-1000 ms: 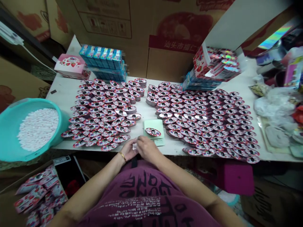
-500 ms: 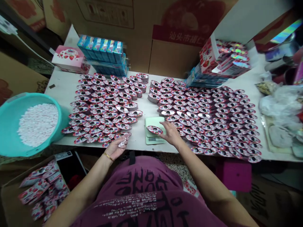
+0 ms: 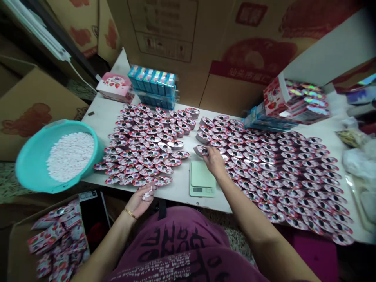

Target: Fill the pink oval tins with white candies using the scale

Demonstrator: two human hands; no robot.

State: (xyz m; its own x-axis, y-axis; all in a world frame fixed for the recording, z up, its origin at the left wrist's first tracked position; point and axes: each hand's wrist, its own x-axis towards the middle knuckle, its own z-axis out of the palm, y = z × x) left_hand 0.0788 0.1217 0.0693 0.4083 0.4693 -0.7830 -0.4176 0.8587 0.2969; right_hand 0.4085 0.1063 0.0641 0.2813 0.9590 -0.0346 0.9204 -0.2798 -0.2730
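Observation:
My left hand (image 3: 140, 199) is cupped palm up at the table's near edge, holding a few small white candies. My right hand (image 3: 214, 158) reaches past the small green scale (image 3: 201, 178) and pinches one red oval tin (image 3: 201, 150) at the front of the right-hand batch. The scale's platform is bare. Two large fields of identical red oval tins cover the white table (image 3: 182, 184), one batch on the left (image 3: 143, 149) and one on the right (image 3: 273, 168).
A teal basin (image 3: 32, 164) of white candies overhangs the table's left edge. Blue packs (image 3: 152, 84) and a pink box (image 3: 115, 86) stand at the back, printed cartons (image 3: 293, 102) at back right. A cardboard box of red packets (image 3: 55, 239) sits on the floor at left.
My right hand lifted the tin off the scale and carried it up to the right batch. My left hand stayed cupped near the edge. The camera tilted and shifted left.

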